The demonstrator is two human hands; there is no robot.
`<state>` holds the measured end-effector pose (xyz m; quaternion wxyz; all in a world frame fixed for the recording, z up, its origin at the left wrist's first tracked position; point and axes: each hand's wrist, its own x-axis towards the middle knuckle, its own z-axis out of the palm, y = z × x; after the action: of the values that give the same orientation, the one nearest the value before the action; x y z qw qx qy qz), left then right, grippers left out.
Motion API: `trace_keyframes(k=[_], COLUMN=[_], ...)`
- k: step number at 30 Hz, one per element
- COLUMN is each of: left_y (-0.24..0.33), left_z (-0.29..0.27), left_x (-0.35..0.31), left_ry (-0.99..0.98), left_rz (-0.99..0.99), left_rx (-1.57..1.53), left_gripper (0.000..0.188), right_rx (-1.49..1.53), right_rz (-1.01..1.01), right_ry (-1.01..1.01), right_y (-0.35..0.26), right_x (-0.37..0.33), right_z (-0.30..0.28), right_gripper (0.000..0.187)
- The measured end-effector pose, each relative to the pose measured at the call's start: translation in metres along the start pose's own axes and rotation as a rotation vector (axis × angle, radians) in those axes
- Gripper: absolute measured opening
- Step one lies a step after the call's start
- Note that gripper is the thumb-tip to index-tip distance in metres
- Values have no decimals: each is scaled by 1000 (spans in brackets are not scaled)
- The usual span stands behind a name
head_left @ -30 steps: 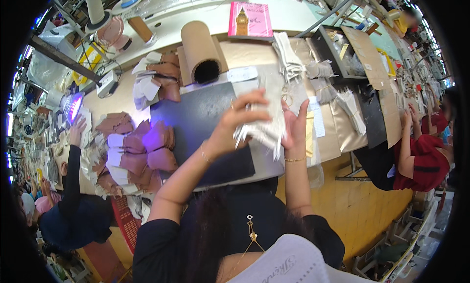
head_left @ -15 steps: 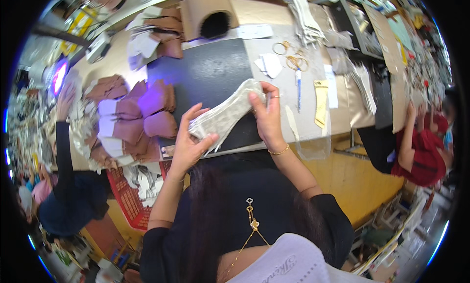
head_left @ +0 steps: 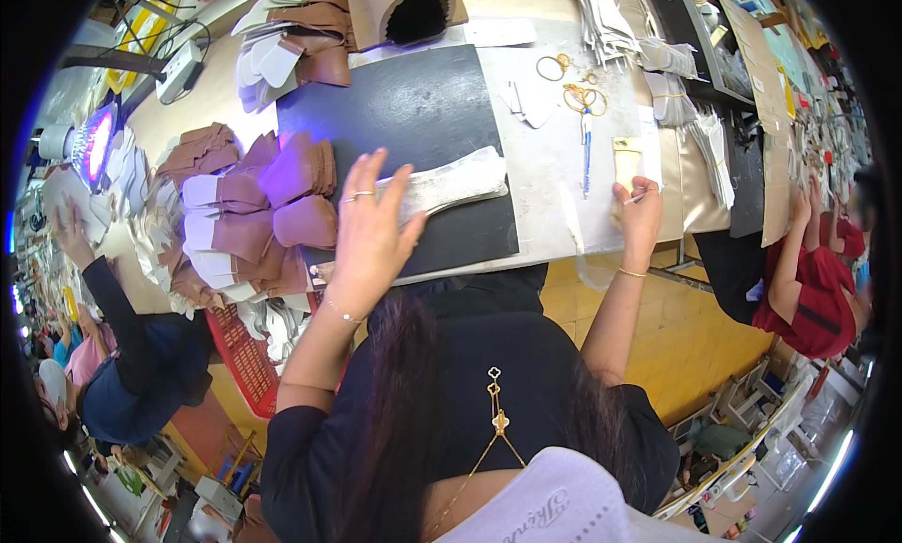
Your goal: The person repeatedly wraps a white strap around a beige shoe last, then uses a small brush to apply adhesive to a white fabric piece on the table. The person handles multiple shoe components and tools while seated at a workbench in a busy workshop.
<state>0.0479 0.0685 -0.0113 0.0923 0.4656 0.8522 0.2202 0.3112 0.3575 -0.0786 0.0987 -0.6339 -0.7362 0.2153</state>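
Note:
A stack of pale, bone-shaped cut pieces [head_left: 460, 181] lies flat on the black mat [head_left: 404, 101]. Over the left end of that stack is my left hand [head_left: 369, 233], its fingers spread and partly hiding the pieces. Whether its fingertips touch them I cannot tell. To the right, my right hand [head_left: 641, 219] has its fingers closed at the lower end of a yellow strip [head_left: 627, 158], which rests on the grey work surface. The fingers cover part of the strip.
Piles of brown and white cut pieces [head_left: 254, 200] stand left of the mat. Gold-handled scissors [head_left: 584, 99] and a blue pen [head_left: 587, 153] lie beyond my right hand. A brown tube [head_left: 413, 12] is at the back, a red basket [head_left: 240, 350] below left. Co-workers sit either side.
The stack of pale pieces, held between both hands before, now lies on the mat. My right hand has let go and moved right to the yellow strip; my left stays by the stack.

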Motion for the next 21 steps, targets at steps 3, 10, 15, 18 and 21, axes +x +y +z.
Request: trace_keyframes(k=[3,10,15,18,21], left_y=[4,-3,-5,-3,-4], left_z=[11,-4,-52,-63,-57], left_x=[7,13,17,19,22], left_ry=[-55,62,430,402,211], left_rz=[65,51,18,40,76], left_rx=[-31,-236,-411,-437,-407], left_gripper=[57,50,37,26,19], right_rx=[-14,554,292,208,144], right_rz=[-27,93,-898,-1353,-1453], right_ry=[54,15,117,86,-82], right_y=[8,-25,-117,-165,-182], right_x=[7,-8,-54,-82,-106], right_z=[5,-20,-23,9,35], right_gripper=[46,35,20,23,24])
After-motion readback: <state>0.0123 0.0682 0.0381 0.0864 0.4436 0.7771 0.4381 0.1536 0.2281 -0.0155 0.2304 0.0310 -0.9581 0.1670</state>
